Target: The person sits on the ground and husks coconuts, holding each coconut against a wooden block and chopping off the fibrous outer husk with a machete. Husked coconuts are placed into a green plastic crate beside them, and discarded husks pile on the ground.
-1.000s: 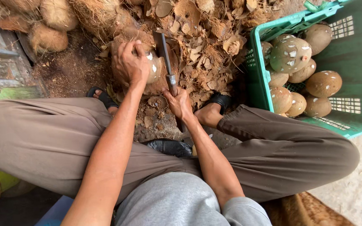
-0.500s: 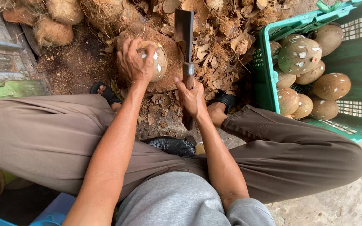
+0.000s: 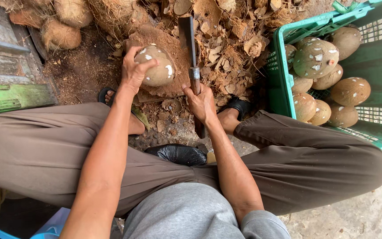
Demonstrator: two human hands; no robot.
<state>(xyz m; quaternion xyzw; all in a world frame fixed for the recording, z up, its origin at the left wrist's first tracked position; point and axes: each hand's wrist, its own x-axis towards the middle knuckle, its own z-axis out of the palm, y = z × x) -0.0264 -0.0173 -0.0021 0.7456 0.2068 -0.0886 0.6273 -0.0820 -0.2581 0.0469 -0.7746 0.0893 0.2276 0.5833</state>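
the green plastic crate at the person's right holds a good number of peeled coconuts, pale brown with white flecks, so much of the trimming looks already done. ahead lies a wide litter of husk and shell chips, and at the upper left a few coconuts still in their fibrous husk wait, so work seems to remain. the chopping block, brown and crumbly, sits between the feet. on it rests a coconut, nearly bare, with white nicks showing; it looks close to finished but is not yet in the crate. the left hand is clenched over its near side, steadying it. the right hand grips the handle of a cleaver, whose blade stands just beside the coconut, apart from it.
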